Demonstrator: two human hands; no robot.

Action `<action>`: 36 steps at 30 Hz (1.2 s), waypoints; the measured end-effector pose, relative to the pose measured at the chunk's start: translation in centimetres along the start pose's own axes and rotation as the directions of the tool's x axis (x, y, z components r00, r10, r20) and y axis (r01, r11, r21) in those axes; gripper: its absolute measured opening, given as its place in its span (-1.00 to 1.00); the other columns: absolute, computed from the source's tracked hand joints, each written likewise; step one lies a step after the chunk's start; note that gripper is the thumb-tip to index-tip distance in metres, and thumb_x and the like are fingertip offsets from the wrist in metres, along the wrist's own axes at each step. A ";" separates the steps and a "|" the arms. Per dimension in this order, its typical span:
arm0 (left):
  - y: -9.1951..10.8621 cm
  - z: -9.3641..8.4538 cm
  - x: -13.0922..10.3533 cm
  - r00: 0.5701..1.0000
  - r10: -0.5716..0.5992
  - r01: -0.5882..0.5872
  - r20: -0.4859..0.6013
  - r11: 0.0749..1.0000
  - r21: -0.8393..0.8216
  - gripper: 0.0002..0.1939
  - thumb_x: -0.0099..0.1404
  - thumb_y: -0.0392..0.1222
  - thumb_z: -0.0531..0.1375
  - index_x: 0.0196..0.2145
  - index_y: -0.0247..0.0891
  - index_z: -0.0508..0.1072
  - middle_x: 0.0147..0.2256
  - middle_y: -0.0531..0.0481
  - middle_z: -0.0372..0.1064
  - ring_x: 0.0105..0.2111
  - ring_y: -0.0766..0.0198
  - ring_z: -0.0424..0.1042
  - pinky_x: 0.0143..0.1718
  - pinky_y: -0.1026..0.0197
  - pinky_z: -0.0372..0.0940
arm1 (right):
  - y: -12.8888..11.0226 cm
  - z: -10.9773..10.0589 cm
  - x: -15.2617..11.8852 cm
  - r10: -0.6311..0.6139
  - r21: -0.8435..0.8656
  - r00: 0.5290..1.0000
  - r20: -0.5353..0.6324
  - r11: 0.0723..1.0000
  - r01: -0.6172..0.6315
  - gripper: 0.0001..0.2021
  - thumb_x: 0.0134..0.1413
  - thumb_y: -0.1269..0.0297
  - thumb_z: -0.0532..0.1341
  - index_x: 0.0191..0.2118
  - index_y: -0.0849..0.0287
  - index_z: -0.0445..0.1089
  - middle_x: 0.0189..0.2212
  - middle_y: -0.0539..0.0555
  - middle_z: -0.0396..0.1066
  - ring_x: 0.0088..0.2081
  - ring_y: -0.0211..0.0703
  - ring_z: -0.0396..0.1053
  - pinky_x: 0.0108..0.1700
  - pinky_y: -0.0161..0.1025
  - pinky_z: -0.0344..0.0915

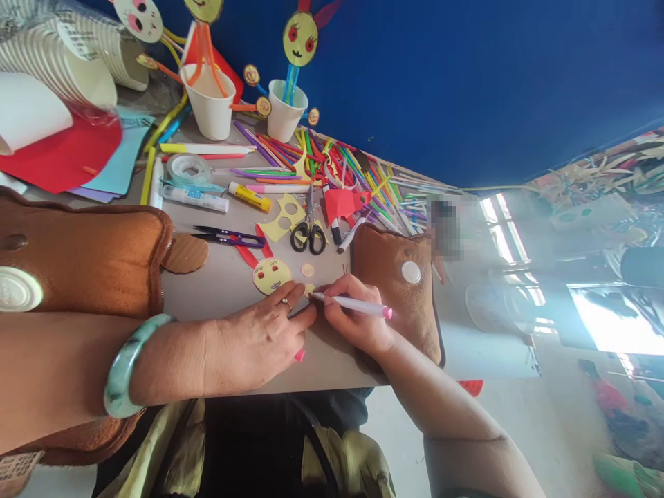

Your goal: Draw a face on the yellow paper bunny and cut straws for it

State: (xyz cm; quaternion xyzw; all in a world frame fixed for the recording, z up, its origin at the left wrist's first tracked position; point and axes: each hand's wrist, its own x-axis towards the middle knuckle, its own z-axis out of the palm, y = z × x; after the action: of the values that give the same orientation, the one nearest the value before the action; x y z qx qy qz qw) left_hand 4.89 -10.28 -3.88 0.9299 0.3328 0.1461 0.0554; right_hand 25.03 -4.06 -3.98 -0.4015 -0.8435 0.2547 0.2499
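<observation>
Head view showed the right hand pinching a pink-capped marker, tip on a small yellow paper disc mostly hidden under the flat, pressing left hand on the table.

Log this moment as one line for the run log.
right hand: holds pink marker, tip on small yellow disc | left hand: steadies disc | nearby: yellow paper face, black scissors

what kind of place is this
Likely a craft table in a classroom or workshop: paper cups holding paper-face figures, a heap of coloured straws, scissors, and the right hand drawing with a pink marker.
</observation>
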 end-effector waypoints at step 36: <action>0.1 0.7 -0.1 0.997 -0.076 0.076 0.001 0.995 -0.070 -0.76 0.30 -0.14 0.14 -0.22 -0.34 0.52 0.01 -0.24 0.34 0.18 -0.07 0.19 0.20 -0.05 0.10 | 0.2 0.0 -0.1 0.015 0.029 1.000 -0.013 0.999 -0.014 -0.94 -0.02 0.43 0.15 -0.43 0.13 0.27 -0.51 -0.02 0.49 -0.58 -0.33 0.37 -0.52 -0.41 0.28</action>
State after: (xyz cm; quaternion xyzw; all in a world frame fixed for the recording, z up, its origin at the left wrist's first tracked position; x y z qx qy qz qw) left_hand 5.06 -10.45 -4.56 0.9140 0.3626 0.1565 0.0933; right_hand 25.19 -4.05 -4.10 -0.4056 -0.8352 0.2660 0.2592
